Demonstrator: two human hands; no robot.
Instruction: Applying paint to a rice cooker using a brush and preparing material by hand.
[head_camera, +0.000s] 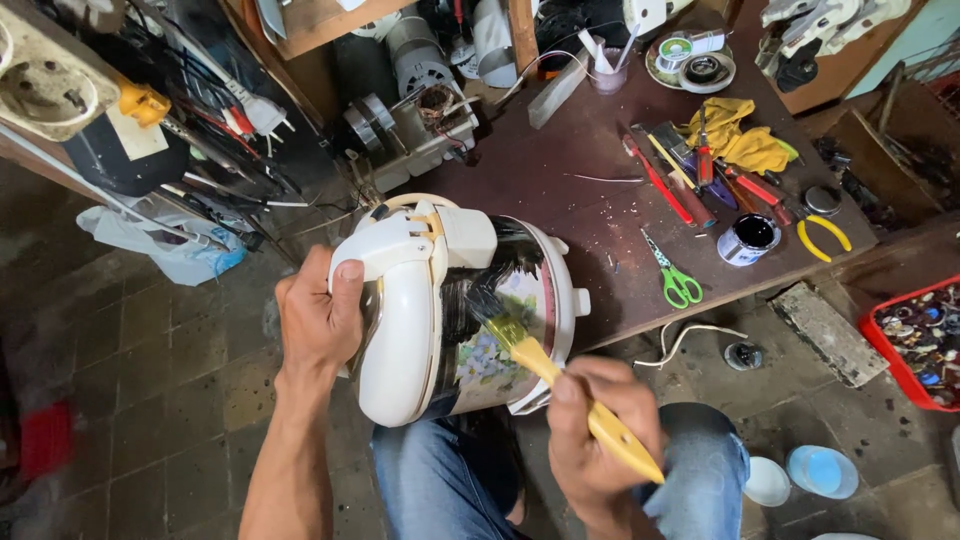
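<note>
At the frame's centre, the left hand (318, 318) is gripping a white plastic rice cooker with a flowered side (450, 310), lying tilted on the lap. The right hand (590, 430) is clenching a yellow-handled paintbrush (560, 385), its bristles touching the cooker's black-smeared side.

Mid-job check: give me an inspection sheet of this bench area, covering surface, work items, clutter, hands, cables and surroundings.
Surface: dark brown workbench, scuffed, crowded along the far side.
Job's things: white rice cooker with flower print, lying across the lap; yellow-handled paintbrush spreading black paint on its side.
Clutter: green scissors, small paint can, yellow pliers, yellow rag, red screwdrivers.
Grippers: left hand grips the cooker's lid end; right hand holds the brush.
Cables: white cord hanging below the bench edge.
Surroundings: tiled floor, red tray of small parts.
</note>
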